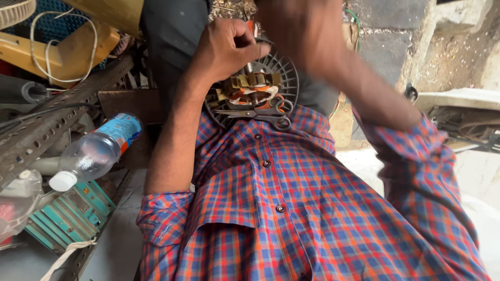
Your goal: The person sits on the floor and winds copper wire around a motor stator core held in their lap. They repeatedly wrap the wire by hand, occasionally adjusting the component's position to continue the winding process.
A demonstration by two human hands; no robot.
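A small electric motor [253, 87] with copper windings rests on a round grey ribbed plate [289, 78] against my lap. Grey scissors [262, 112] lie just below it, on the edge of my checked shirt [291, 198]. My left hand [227, 48] is curled on the motor's top, thumb laid across; what its fingers pinch is hidden. My right hand [298, 30] is raised above the motor, close to the camera and blurred, so its fingers cannot be made out.
At the left, a clear plastic bottle [96, 151] lies beside a perforated steel angle bar [57, 117]. A teal finned housing [73, 216] sits below it. A white cable [49, 47] drapes over yellow wood. Stone blocks [396, 31] stand at the upper right.
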